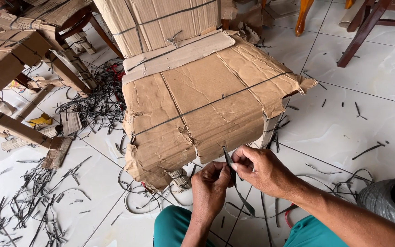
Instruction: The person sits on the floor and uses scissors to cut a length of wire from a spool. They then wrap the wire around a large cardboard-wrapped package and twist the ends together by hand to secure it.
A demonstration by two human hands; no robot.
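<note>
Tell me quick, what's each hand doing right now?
Left hand: closed, pinching the black strap.
Right hand: closed, pinching the same strap.

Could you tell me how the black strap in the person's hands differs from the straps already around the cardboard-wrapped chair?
The held strap hangs loose, pinched between left hand and right hand; the bound straps lie taut and straight across the cardboard-wrapped chair. The held strap curls below the hands; the bound ones press into the cardboard. Both are thin and dark.

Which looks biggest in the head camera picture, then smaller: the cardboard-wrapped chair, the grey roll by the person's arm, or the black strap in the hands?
1. Cardboard-wrapped chair, by far the largest.
2. Grey roll, though the picture's edge cuts it off.
3. Black strap, a thin strip pinched between left hand and right hand.
</note>
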